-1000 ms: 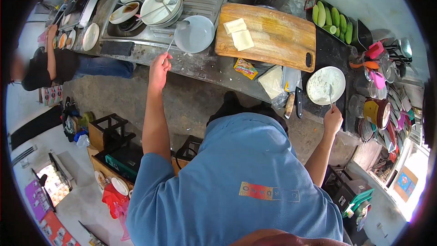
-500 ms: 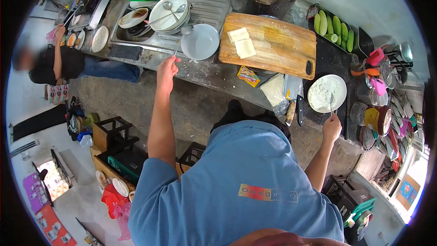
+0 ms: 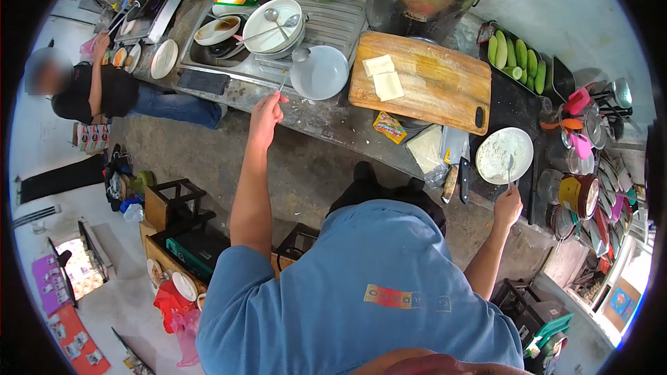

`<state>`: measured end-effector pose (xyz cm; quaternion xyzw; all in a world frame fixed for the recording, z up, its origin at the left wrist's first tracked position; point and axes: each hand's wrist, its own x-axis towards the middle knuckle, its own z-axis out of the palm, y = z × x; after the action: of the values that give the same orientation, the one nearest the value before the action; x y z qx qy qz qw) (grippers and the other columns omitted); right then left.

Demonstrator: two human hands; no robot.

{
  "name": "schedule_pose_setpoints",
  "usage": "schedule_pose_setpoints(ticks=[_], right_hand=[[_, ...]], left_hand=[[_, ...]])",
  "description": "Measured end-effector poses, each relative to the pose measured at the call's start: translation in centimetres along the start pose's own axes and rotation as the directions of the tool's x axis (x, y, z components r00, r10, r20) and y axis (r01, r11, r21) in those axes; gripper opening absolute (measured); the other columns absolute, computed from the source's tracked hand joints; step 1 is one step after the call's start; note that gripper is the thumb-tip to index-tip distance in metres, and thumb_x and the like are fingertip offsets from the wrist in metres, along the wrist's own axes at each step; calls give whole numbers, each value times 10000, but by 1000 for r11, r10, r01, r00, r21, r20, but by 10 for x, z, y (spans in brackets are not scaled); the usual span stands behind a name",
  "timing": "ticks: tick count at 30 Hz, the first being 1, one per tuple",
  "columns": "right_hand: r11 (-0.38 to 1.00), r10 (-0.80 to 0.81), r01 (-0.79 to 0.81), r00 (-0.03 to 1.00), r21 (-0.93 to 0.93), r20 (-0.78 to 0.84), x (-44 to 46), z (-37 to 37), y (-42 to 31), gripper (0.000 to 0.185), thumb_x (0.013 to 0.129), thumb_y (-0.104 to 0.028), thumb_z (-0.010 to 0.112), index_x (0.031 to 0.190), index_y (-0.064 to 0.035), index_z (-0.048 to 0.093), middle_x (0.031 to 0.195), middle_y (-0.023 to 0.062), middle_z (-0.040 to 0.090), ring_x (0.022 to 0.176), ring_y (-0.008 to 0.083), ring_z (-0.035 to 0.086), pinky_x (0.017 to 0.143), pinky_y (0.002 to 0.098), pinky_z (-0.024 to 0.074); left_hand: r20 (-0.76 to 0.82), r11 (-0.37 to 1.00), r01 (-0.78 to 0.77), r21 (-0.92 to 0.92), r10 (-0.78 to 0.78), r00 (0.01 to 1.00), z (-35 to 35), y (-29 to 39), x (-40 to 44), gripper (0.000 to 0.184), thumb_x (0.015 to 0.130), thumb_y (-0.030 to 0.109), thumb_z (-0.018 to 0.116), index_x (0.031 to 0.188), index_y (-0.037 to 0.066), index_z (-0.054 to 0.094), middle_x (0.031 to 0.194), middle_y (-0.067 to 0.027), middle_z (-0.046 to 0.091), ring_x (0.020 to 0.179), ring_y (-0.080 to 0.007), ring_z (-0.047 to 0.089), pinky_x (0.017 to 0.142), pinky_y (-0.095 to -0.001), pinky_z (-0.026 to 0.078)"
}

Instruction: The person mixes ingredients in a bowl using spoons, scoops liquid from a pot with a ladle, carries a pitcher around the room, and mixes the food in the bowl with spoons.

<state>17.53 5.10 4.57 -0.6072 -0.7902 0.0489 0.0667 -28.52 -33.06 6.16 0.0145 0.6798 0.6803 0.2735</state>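
My left hand (image 3: 265, 118) is closed around the handle end of a metal spoon (image 3: 300, 55), held over the counter's front edge, with its head by the rim of a pale round bowl (image 3: 319, 76). On the right, my right hand (image 3: 508, 206) grips another spoon (image 3: 511, 165) whose head rests in a white bowl of white powder (image 3: 495, 151). Between my hands lies a wooden cutting board (image 3: 438, 80) bearing pale square slices (image 3: 388, 86). Below the board are a small yellow packet (image 3: 390, 127), a black-handled knife (image 3: 464, 179) and a stack of pale sheets (image 3: 424, 148).
A sink (image 3: 208, 60) at left holds stacked dishes (image 3: 274, 26). Behind the board stands a large metal pot (image 3: 417, 3). Cucumbers (image 3: 517, 55) lie in a black tray at the back right. Another person (image 3: 111, 90) in dark clothes stands at the far left.
The view has shifted, so the counter sits slightly lower and further right. Both hands keep their spoons, and the left spoon's head stays beside the pale bowl.
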Motion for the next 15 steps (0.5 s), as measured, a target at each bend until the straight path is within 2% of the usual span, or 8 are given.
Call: schedule_pose_setpoints(ticks=[4,5,7,10,11,12,14,15], right_hand=[[1000,-12,13,999,20,-30,-3,-3,-8,288,879,-159,494,1106,-92,658,915,207,669,851,370,653,739,447,515],[999,33,-32,999,19,-33,-4,-7,-12,288,884,-163,485,1101,-78,655,930,210,665,860,373,650,753,447,512],[998,62,-60,994,22,-89,-8,-5,-11,290,892,-174,476,1094,-69,655,920,223,659,847,382,647,752,448,512],[997,78,-76,991,19,-109,-11,-8,-8,288,894,-180,480,1098,-75,654,912,228,656,839,393,642,744,451,509],[994,102,-97,989,53,-106,-10,-3,0,288,893,-183,485,1108,-86,651,909,224,656,843,401,634,750,455,500],[993,102,-95,989,75,-103,-12,-7,0,300,882,-165,510,1131,-70,647,918,229,662,853,385,645,755,447,498],[981,122,-106,988,161,-93,-13,-9,4,295,887,-171,508,1123,-64,648,960,217,662,896,379,640,773,432,500],[980,135,-119,987,157,-91,-12,-7,8,295,887,-171,508,1123,-64,648,960,217,662,896,379,640,773,432,500]], left_hand=[[-9,998,46,47,-46,999,1,-3,2,365,975,346,502,863,6,576,572,63,274,516,-57,277,522,-233,259],[-12,998,45,50,-45,999,-2,-2,2,365,975,346,502,863,6,576,572,63,274,516,-57,277,522,-233,259],[74,994,89,-65,-84,994,-3,-4,2,374,978,342,496,841,5,581,596,53,303,517,-62,280,516,-237,265],[50,995,70,-71,-66,997,-5,-3,0,351,987,325,480,883,3,573,607,57,284,525,-64,264,527,-234,267],[129,973,73,-219,-45,991,-12,-8,2,299,994,295,466,960,19,578,607,56,283,521,-63,257,528,-231,266],[149,975,86,-207,-56,987,-11,-4,-2,299,994,295,466,960,19,578,607,56,283,521,-63,257,528,-231,266],[144,920,93,-381,-40,989,-6,16,-17,257,995,281,461,1039,54,573,613,54,296,511,-59,262,527,-230,266],[166,923,80,-377,-18,986,-7,22,-23,238,992,281,465,1085,84,561,618,53,308,502,-56,266,527,-231,270]])
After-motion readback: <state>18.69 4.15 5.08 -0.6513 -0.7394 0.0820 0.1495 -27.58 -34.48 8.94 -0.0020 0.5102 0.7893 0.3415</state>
